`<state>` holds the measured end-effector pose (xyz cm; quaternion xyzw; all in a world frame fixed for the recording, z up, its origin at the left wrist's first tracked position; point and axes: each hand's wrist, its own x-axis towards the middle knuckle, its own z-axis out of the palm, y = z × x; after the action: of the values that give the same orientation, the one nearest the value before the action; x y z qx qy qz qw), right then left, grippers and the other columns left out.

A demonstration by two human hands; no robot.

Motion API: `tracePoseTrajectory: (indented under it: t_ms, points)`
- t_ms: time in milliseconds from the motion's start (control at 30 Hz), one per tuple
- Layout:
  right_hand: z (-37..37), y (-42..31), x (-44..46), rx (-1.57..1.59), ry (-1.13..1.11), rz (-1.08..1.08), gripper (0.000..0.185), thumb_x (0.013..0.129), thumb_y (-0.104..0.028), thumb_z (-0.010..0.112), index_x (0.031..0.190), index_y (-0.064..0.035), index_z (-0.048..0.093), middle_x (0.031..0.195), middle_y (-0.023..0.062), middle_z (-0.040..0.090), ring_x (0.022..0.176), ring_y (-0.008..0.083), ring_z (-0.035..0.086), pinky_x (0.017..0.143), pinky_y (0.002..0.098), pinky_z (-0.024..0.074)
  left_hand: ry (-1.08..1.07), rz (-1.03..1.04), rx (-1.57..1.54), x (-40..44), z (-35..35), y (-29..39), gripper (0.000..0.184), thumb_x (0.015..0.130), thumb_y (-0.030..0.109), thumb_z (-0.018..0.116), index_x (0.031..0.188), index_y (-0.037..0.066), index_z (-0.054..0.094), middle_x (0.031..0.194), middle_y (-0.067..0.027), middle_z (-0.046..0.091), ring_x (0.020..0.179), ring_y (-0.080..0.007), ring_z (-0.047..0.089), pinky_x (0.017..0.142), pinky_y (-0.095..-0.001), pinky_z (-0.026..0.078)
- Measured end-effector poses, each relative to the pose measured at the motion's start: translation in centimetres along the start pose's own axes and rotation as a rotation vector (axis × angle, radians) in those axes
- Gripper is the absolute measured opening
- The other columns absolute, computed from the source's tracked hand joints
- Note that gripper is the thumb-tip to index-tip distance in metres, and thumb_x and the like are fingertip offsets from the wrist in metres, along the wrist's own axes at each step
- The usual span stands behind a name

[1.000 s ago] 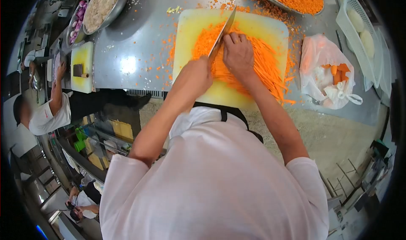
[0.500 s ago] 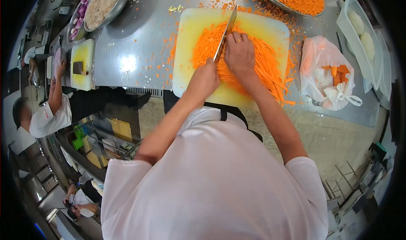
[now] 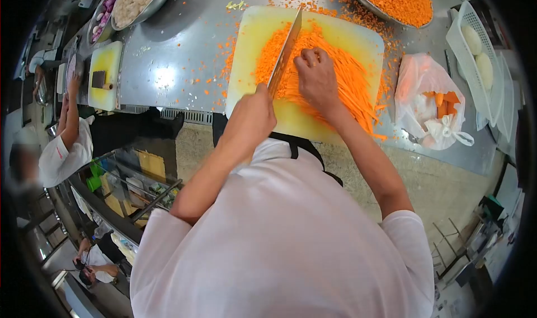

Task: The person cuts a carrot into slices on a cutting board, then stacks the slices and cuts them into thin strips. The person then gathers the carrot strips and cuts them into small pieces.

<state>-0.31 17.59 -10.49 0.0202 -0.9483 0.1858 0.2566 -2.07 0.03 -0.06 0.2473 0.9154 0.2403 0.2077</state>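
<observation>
A wide-bladed knife (image 3: 287, 48) is held by its handle in my left hand (image 3: 250, 115), the blade pointing up and away over the cutting board (image 3: 246, 33). Finely chopped carrot (image 3: 269, 56) lies around and left of the blade. To the right of the knife, my right hand (image 3: 319, 82) has its fingers curled down on the long carrot strips (image 3: 353, 82). Its fingertips are a little apart from the blade. The strips fan out towards the board's lower right edge.
Chopped carrot fills a metal bowl (image 3: 396, 0) at the back right. Nearby are a plastic bag (image 3: 417, 88) with carrot pieces and a white basket (image 3: 467, 43). Far left are a bowl of pale food (image 3: 137, 3), red onions (image 3: 104, 15), another board (image 3: 106, 60) and a co-worker (image 3: 66, 155).
The knife and my left hand have shifted left, away from my right hand. The fingers of my right hand are more bent. The whole view has moved slightly.
</observation>
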Motion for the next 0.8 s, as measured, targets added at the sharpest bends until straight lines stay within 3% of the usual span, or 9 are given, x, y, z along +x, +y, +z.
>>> tracePoseTrajectory:
  t_ms: [133, 200, 267, 300, 433, 533, 667, 800]
  points:
    - [0.1, 0.0, -0.1, 0.014, 0.012, 0.009, 0.019, 0.075, -0.005, 0.057, 0.094, -0.0062, 0.058, 0.099, 0.0119, 0.054, 0.100, 0.0336, 0.051, 0.084, 0.0460, 0.0438, 0.013, 0.026, -0.008, 1.4, 5.6, -2.0, 0.016, 0.090, 0.007, 0.050, 0.091, -0.008, 0.048, 0.068, -0.0316, 0.058, 0.069, -0.0491, 0.059, 0.061, -0.0552, 0.045]
    - [0.2, 0.0, 0.0, 0.000, 0.013, 0.009, 0.020, 0.074, -0.004, 0.057, 0.094, -0.0061, 0.058, 0.099, 0.0118, 0.055, 0.100, 0.0336, 0.051, 0.084, 0.0460, 0.0439, 0.036, 0.023, -0.003, 2.4, 4.6, -0.7, 0.012, 0.085, 0.001, 0.049, 0.087, -0.010, 0.048, 0.069, -0.0336, 0.059, 0.068, -0.0479, 0.061, 0.065, -0.0542, 0.049]
    - [0.1, 0.0, -0.5, -0.005, 0.001, 0.009, 0.021, 0.073, -0.004, 0.057, 0.094, -0.0060, 0.057, 0.100, 0.0118, 0.055, 0.100, 0.0335, 0.051, 0.084, 0.0459, 0.0439, -0.001, 0.027, -0.026, 1.3, 1.4, 0.6, 0.013, 0.086, 0.002, 0.048, 0.088, -0.011, 0.048, 0.072, -0.0346, 0.059, 0.072, -0.0482, 0.061, 0.068, -0.0539, 0.049]
    - [0.3, 0.2, -0.3, -0.004, 0.009, 0.008, 0.022, 0.072, -0.004, 0.058, 0.094, -0.0060, 0.057, 0.099, 0.0117, 0.055, 0.099, 0.0334, 0.051, 0.083, 0.0456, 0.0439, -0.090, -0.086, -0.052, -0.1, 0.1, 1.3, 0.016, 0.091, 0.007, 0.049, 0.090, -0.009, 0.048, 0.075, -0.0339, 0.058, 0.076, -0.0489, 0.059, 0.065, -0.0535, 0.046]
    - [0.8, 0.4, -0.3, -0.018, 0.058, -0.007, 0.022, 0.072, -0.005, 0.058, 0.094, -0.0060, 0.057, 0.099, 0.0113, 0.054, 0.099, 0.0332, 0.051, 0.082, 0.0447, 0.0439, 0.015, -0.056, -0.130, 0.0, 5.7, -1.1, 0.016, 0.091, 0.007, 0.049, 0.090, -0.009, 0.049, 0.074, -0.0328, 0.059, 0.075, -0.0493, 0.059, 0.066, -0.0526, 0.047]
    - [0.5, 0.4, -0.3, -0.009, -0.012, 0.020, 0.023, 0.073, -0.005, 0.058, 0.095, -0.0064, 0.058, 0.099, 0.0111, 0.054, 0.099, 0.0333, 0.051, 0.083, 0.0451, 0.0438, 0.016, -0.043, -0.125, 2.5, 4.5, 0.2, 0.015, 0.091, 0.006, 0.047, 0.093, -0.009, 0.047, 0.074, -0.0321, 0.059, 0.076, -0.0489, 0.060, 0.067, -0.0521, 0.047]
    - [0.6, 0.5, -0.2, 0.009, 0.017, 0.025, 0.023, 0.073, -0.005, 0.058, 0.095, -0.0059, 0.058, 0.099, 0.0110, 0.054, 0.100, 0.0333, 0.051, 0.083, 0.0449, 0.0438, -0.024, -0.120, -0.157, -2.0, 1.9, 1.5, 0.015, 0.091, 0.006, 0.048, 0.092, -0.009, 0.047, 0.071, -0.0317, 0.059, 0.073, -0.0486, 0.060, 0.063, -0.0519, 0.047]
    - [0.6, 0.2, -0.3, -0.027, 0.007, 0.006, 0.023, 0.074, -0.006, 0.057, 0.096, -0.0061, 0.058, 0.099, 0.0109, 0.054, 0.100, 0.0332, 0.051, 0.083, 0.0447, 0.0440, 0.038, -0.076, -0.100, 2.0, 6.1, 0.4, 0.015, 0.093, 0.007, 0.047, 0.089, -0.007, 0.046, 0.071, -0.0315, 0.058, 0.074, -0.0484, 0.061, 0.063, -0.0522, 0.047]
